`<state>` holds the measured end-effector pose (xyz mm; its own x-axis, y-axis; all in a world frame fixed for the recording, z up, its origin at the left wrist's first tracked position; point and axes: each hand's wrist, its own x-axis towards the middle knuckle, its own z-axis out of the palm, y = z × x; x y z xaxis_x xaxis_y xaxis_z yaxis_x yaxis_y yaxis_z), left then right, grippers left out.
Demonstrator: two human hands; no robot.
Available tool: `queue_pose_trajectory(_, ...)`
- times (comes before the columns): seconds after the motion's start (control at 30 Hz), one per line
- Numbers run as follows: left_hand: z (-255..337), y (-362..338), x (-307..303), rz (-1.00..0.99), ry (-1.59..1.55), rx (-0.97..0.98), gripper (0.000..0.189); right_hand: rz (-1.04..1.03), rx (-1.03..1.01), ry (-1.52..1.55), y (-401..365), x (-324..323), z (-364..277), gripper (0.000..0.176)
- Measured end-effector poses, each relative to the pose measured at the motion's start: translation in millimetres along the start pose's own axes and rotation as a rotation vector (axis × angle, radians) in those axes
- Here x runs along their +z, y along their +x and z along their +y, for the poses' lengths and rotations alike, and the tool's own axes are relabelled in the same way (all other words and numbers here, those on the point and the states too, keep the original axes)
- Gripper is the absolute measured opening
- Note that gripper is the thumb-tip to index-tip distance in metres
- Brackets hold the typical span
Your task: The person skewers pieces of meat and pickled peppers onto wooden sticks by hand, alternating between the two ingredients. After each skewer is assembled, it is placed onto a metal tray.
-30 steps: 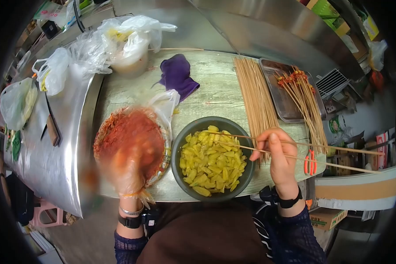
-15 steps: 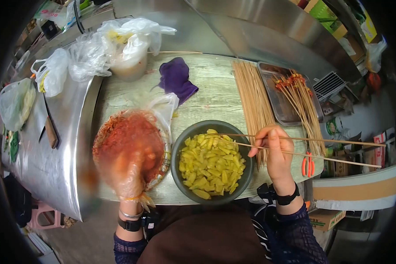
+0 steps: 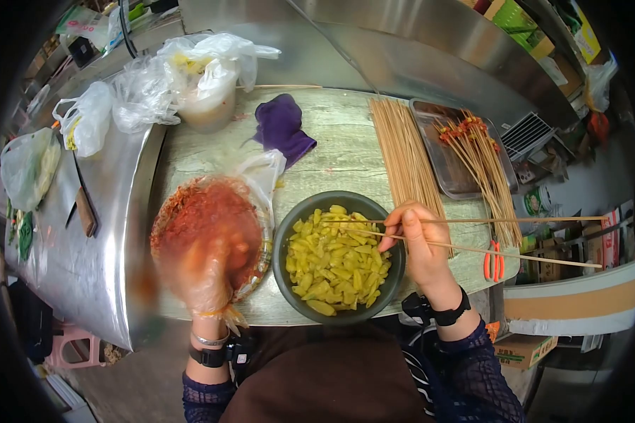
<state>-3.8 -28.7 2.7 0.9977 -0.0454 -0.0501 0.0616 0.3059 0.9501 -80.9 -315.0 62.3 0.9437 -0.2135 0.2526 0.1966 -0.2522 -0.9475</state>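
Note:
My right hand (image 3: 425, 248) pinches a pair of long wooden chopsticks (image 3: 529, 220). Their thin ends reach over pickled green peppers (image 3: 335, 271), cut in pieces, in a dark round bowl (image 3: 284, 282). On the left, my left hand (image 3: 208, 278), in a clear plastic glove, is at the near side of a mound of red, chili-coated chopped food (image 3: 208, 215). That food lies in a round container lined with a clear plastic bag (image 3: 262, 169). A haze blurs this area, and the gloved fingers are hard to make out.
Bare bamboo skewers (image 3: 406, 155) lie beside a clear tray (image 3: 448, 176) with loaded skewers (image 3: 473, 130) across it. Orange-handled scissors (image 3: 494, 262) rest near the right edge. A purple cloth (image 3: 282, 127) and a bag-topped tub (image 3: 206, 106) stand behind; a knife (image 3: 85, 211) lies left.
My right hand has moved left and slightly up, bringing the chopstick tips further over the peppers. My left hand stays at the red food.

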Motion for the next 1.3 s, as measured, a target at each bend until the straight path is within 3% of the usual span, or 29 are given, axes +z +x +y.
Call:
queue_pose_trajectory(0.1, 6, -1, 5, 0.041, 0.021, -0.052, 0.03, 0.097, 0.029, 0.13, -3, -8, -11, 0.036)
queue_pose_trajectory(0.23, 1, 2, -3, -0.058, -0.029, -0.002, 0.038, 0.244, 0.07, 0.439, 4, -6, -12, 0.038)
queue_pose_trajectory(0.4, 18, -11, 15, -0.226, -0.389, -0.225, 0.052, 0.197, 0.056, 0.633, 0, 36, -18, 0.037)
queue_pose_trajectory(0.5, 22, -17, 23, -0.266, -0.437, -0.235, 0.057, 0.105, -0.068, 0.57, -7, 63, -24, 0.034)
queue_pose_trajectory(0.63, 26, -22, 21, -0.28, -0.421, -0.183, 0.045, 0.042, -0.208, 0.425, -16, 73, -21, 0.033)
queue_pose_trajectory(0.83, 16, -29, 24, -0.168, -0.098, -0.017, 0.044, 0.038, -0.234, 0.387, -21, 78, -15, 0.036)
queue_pose_trajectory(0.93, 12, -27, 20, -0.169, -0.091, 0.007, 0.041, 0.046, -0.211, 0.429, -22, 79, -13, 0.036)
queue_pose_trajectory(1.3, 15, -22, 19, -0.183, -0.222, -0.149, 0.034, 0.093, -0.138, 0.457, -14, 73, -11, 0.035)
